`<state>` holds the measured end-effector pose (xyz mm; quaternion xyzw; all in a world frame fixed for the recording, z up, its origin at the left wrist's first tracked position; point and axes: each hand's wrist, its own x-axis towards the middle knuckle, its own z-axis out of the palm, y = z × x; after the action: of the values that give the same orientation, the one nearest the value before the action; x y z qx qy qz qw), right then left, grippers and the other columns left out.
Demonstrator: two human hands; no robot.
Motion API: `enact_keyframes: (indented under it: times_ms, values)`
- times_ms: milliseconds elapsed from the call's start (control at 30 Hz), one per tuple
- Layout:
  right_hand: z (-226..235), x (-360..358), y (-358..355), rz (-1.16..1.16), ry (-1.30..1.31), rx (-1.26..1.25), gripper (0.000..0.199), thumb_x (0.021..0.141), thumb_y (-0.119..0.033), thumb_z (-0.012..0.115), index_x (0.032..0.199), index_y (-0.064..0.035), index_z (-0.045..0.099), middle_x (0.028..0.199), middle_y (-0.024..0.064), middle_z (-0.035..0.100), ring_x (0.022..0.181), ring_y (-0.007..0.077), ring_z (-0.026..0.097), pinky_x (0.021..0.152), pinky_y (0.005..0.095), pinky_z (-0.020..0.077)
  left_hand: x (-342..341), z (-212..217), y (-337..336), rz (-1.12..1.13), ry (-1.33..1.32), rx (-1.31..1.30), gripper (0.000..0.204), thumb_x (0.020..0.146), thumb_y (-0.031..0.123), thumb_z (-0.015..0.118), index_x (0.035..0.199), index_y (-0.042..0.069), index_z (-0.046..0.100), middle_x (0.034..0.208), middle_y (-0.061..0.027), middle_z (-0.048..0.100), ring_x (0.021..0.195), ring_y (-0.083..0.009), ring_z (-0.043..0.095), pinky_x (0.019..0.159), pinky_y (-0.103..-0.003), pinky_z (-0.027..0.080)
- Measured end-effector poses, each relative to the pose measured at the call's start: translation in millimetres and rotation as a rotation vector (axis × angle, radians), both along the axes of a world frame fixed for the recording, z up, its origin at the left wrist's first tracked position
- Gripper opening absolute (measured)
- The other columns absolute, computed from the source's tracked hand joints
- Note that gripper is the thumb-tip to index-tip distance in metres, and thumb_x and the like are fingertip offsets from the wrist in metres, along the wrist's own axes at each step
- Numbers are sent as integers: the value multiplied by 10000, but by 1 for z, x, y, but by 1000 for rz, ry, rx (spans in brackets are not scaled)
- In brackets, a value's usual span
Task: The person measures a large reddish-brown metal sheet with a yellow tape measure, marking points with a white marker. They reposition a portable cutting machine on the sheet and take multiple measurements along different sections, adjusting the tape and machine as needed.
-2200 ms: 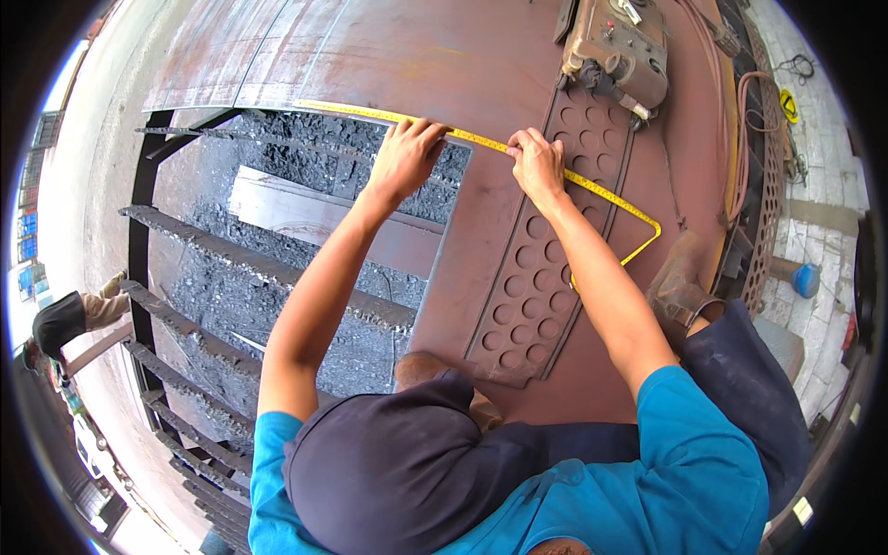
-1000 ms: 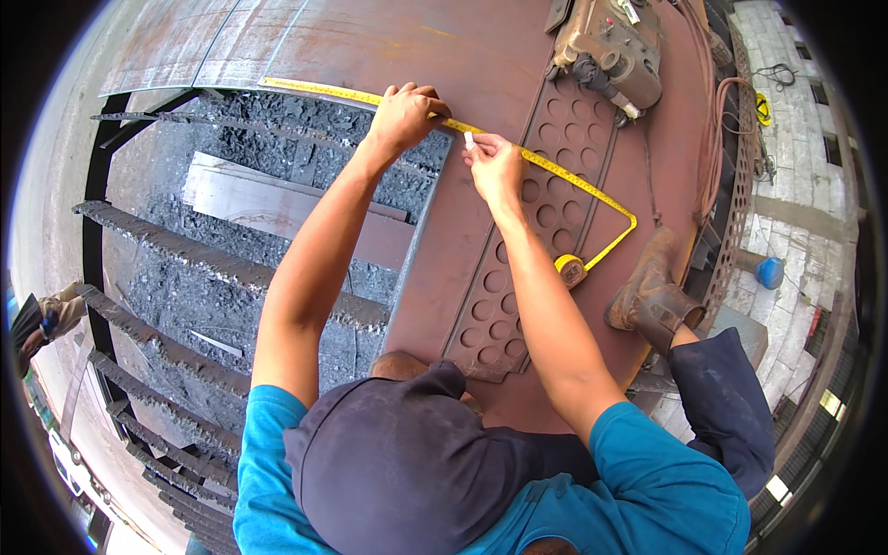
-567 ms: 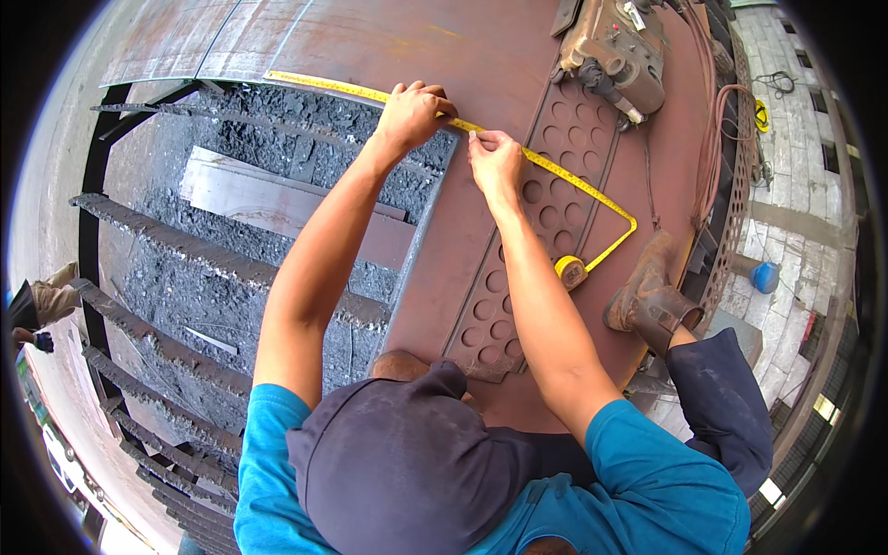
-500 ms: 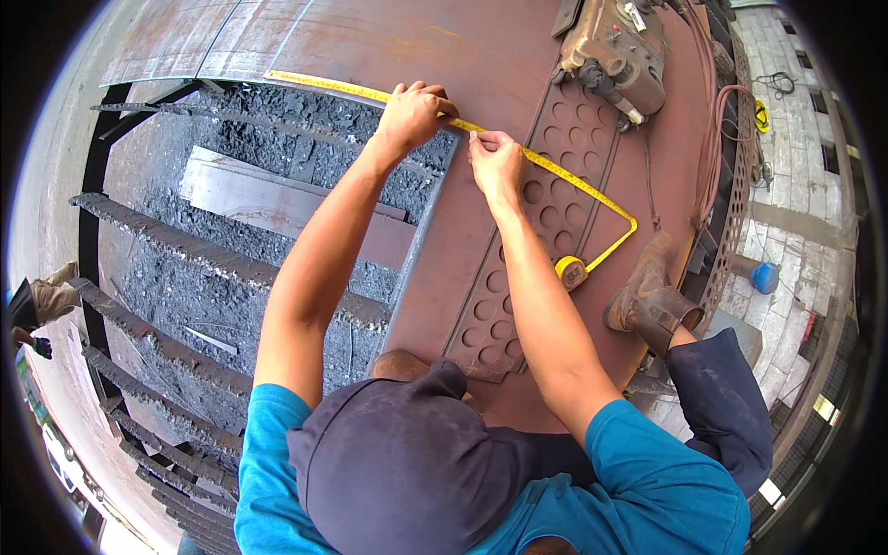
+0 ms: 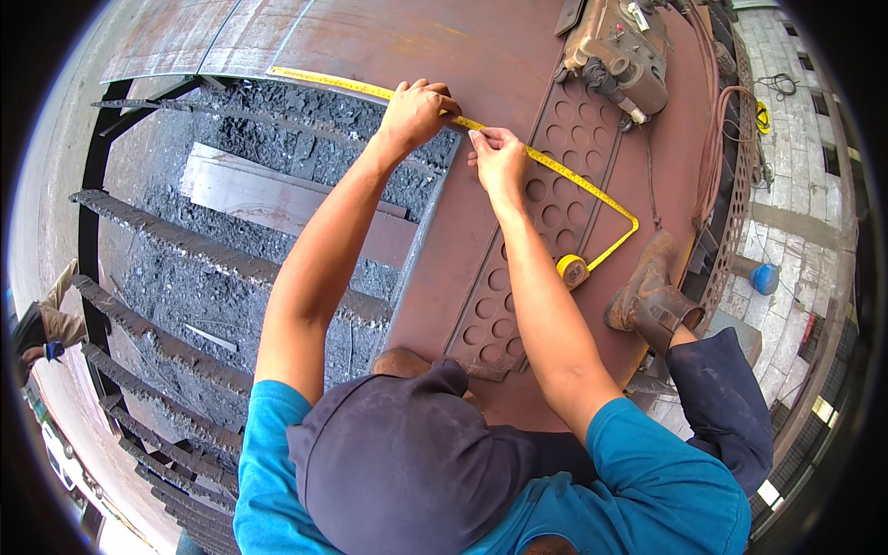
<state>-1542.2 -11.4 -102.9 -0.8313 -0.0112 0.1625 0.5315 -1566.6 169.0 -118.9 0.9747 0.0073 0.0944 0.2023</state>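
Observation:
A yellow tape measure blade (image 5: 333,84) lies along the edge of the rusty brown steel plate (image 5: 435,277). My left hand (image 5: 414,114) is closed on the blade, its fingers curled over it at the plate's corner. Just right of it, my right hand (image 5: 497,159) is in a pinch beside the blade; what sits between its fingertips, if anything, is too small to make out. Beyond my right hand the blade runs on, bends sharply, and comes back to the yellow tape case (image 5: 573,270), which lies on the plate beside my right forearm.
A track with round holes (image 5: 550,217) crosses the plate, with a dusty machine (image 5: 615,60) on its far end. Left is a slatted cutting bed (image 5: 176,231) with dark debris and a loose metal strip (image 5: 268,199). Another person (image 5: 46,328) stands at the left edge. Hoses (image 5: 726,139) hang at right.
My right fingertips have shifted slightly by the blade, and the pale tip between them no longer shows clearly. My left hand stays in place. The other person at the left edge has moved.

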Motion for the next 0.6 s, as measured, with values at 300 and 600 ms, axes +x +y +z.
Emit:
enact_keyframes:
  times_ms: [300, 600]
  values:
    - [-12, 3, 1, -33, -40, 5, 171, 942, -114, 724, 985, 51, 710, 753, 94, 749, 600, 138, 708, 567, 273, 569, 1, 0, -1, 0, -12, -17, 140, 859, 270, 728, 974, 254, 807, 1007, 49, 703, 1003, -217, 634, 881, -403, 481]
    - [-29, 4, -1, -34, -160, -106, 202, 871, -165, 757, 950, 20, 739, 792, 141, 769, 680, 224, 750, 661, 338, 582, 3, 1, -2, -2, -13, -16, 143, 861, 276, 728, 979, 260, 808, 995, 45, 700, 1004, -218, 633, 871, -400, 486]
